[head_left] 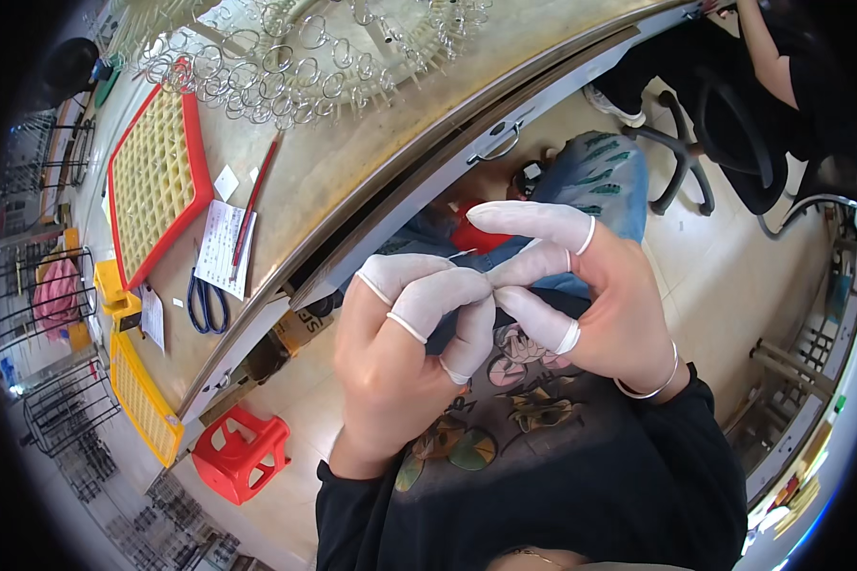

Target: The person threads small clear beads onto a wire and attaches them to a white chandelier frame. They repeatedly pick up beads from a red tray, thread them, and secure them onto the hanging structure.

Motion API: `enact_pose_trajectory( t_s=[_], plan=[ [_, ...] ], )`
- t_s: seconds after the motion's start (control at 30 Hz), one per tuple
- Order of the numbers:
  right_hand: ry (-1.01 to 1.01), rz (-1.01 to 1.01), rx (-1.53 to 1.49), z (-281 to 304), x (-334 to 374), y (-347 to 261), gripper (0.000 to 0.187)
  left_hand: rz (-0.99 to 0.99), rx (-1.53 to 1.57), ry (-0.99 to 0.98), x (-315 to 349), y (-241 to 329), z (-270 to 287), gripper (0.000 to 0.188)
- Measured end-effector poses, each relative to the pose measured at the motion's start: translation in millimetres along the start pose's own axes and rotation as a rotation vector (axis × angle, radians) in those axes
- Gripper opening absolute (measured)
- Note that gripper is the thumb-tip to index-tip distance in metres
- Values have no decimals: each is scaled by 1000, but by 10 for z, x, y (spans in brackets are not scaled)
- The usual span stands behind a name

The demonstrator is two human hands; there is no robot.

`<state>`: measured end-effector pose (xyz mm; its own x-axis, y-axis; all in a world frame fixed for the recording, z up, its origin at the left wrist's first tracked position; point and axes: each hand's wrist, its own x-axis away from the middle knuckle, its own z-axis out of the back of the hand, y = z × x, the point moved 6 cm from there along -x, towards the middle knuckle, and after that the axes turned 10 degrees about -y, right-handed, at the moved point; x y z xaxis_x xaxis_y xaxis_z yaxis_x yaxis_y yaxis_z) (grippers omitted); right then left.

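Note:
My left hand and my right hand meet in front of my chest, with white cots on several fingertips. The left thumb and fingers are pinched together. Against them press the right thumb and a fingertip, while the right index finger is stretched out above. A thin, pale sliver shows at the left fingertips; it is too small to name. Whatever else lies between the fingertips is hidden by the cots.
Many silvery rings hang on racks on the workbench. Left stand a red-framed tray, a red stick, a paper slip, dark-handled scissors and a yellow tray. A red stool is below; another person sits at far right.

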<state>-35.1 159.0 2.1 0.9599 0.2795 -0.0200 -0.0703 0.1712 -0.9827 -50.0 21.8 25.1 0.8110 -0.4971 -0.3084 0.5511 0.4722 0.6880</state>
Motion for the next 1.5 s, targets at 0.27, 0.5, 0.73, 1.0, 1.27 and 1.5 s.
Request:
enact_pose_trajectory(
  t_s=[0.27,0.5,0.73,1.0,1.27,1.5],
  plan=[
    [81,-62,156,-49,36,-90,46,-49,15,-92,-22,-55,-66,22],
    [24,-62,-8,-59,29,85,21,138,216,-129,44,-148,-40,22],
    [17,-20,-204,-103,-40,155,15,259,412,-98,104,-280,-64,18],
    [23,-55,-210,-94,-16,129,11,242,564,-54,115,-302,-73,14],
    [-176,-273,-757,-230,-64,289,14,352,1066,-124,111,-321,-184,8],
    [-52,-123,-623,-198,-57,266,14,430,1246,-155,136,-408,-239,6]
  ],
)
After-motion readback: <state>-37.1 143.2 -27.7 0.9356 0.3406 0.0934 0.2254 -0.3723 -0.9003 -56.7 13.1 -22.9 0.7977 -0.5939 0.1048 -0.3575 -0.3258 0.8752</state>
